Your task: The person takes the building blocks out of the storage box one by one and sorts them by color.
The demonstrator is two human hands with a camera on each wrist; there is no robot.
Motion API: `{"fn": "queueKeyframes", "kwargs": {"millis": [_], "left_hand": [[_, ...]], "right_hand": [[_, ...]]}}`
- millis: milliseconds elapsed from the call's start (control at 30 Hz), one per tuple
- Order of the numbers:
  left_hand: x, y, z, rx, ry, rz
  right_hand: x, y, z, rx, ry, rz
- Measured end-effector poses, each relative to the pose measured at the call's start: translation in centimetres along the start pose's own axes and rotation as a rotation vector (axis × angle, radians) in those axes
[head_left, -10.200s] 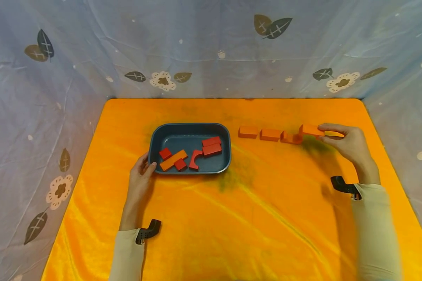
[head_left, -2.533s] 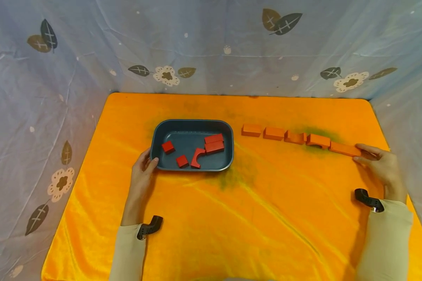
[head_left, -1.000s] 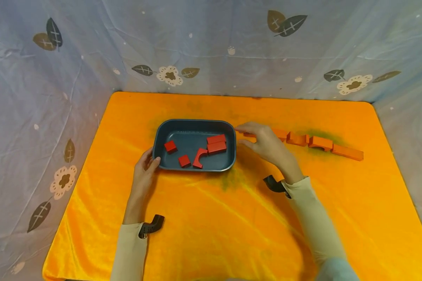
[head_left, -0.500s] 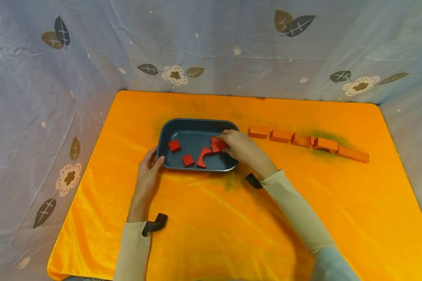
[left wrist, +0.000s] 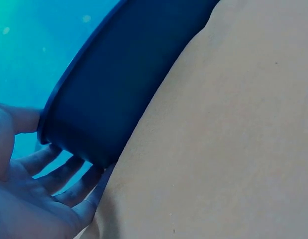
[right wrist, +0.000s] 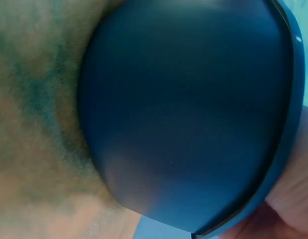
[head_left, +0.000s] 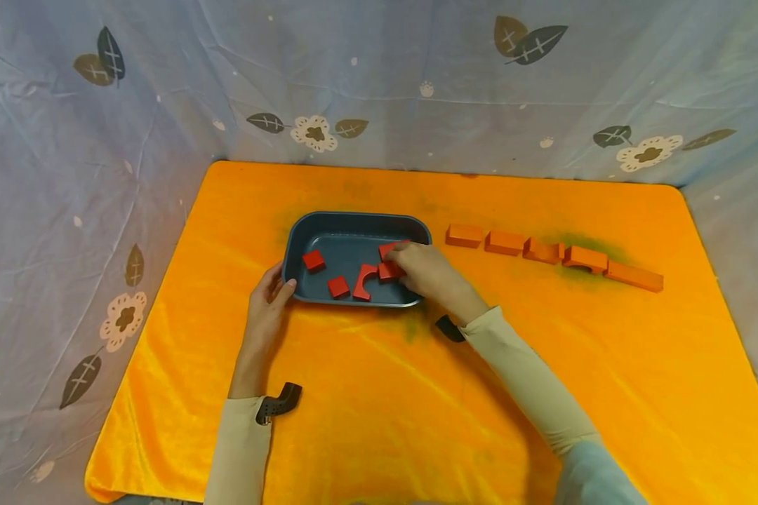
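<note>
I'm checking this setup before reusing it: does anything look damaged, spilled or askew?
Yes: dark greenish patches on the yellow cloth, by the orange blocks and the tray, break its even colour, possibly stains. Otherwise nothing clearly stands out.

The left hand (left wrist: 37,201) holds one end of a dark blue tub (left wrist: 116,74). The thumb (left wrist: 25,119) touches the rim (left wrist: 62,82). The fingers (left wrist: 61,175) are spread a little, with gaps between them, and their tips touch the outside of the tub below the rim. The tub has a smooth, round side that goes up and away from the grip. On the finger side of the grip is a big tan surface (left wrist: 218,124) with tiny dark specks. Past the thumb is a bright blue-green backdrop (left wrist: 44,45) with pale spots.
</note>
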State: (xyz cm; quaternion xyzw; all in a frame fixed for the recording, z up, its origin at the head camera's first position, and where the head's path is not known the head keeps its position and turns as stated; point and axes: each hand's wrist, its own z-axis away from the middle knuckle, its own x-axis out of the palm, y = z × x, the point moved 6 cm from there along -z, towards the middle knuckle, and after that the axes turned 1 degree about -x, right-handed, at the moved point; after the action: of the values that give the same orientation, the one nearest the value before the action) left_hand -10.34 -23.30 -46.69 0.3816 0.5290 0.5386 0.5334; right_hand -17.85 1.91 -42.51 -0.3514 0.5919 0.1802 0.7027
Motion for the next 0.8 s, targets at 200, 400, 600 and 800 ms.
{"fn": "queueKeyframes", "kwargs": {"millis": [200, 400, 600, 800], "left_hand": [[0.1, -0.3, 0.0, -0.006, 0.009, -0.027], [0.1, -0.3, 0.0, -0.002, 0.012, -0.037], [0.0, 0.0, -0.1, -0.007, 0.014, -0.04], [0.1, 0.1, 0.0, -0.015, 0.013, -0.036]], "right_hand": [[-1.0, -0.4, 0.8, -0.048, 0.058, -0.027], [-3.4, 0.0, 2.5, -0.075, 0.14, -0.146], [-6.1, 2.1, 5.2, 0.025, 0.231, -0.26], [-7.6, 4.9, 7.5, 0.109, 0.285, -0.279]]}}
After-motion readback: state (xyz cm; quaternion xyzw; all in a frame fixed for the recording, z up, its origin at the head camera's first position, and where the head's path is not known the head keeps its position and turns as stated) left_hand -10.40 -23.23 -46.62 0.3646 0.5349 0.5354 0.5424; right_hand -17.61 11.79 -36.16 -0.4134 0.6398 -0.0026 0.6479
